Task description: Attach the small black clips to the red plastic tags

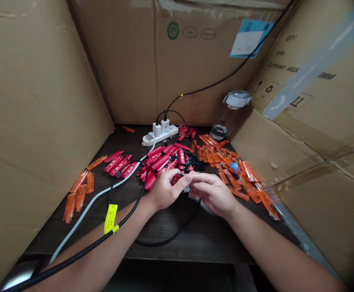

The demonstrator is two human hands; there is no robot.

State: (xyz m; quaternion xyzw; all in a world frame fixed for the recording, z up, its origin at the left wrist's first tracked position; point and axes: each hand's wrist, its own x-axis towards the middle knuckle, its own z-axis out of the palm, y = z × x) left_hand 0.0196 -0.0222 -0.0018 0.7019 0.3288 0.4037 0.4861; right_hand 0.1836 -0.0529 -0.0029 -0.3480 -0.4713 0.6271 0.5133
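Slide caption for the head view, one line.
Left hand, holding a red piece, meets right hand before red pieces and orange pieces on a dark table; white power strip behind.

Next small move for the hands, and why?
Probably steady the red piece with the left hand while the right hand works beside it: the left grips that piece and both hands meet next to it. What the right pinches is hidden.

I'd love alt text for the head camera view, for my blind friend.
A left hand holds a small red piece, with the right hand close beside it, over a dark table. Red pieces lie heaped ahead and orange pieces mostly to the right; behind are a white power strip and a clear bottle, within cardboard walls.
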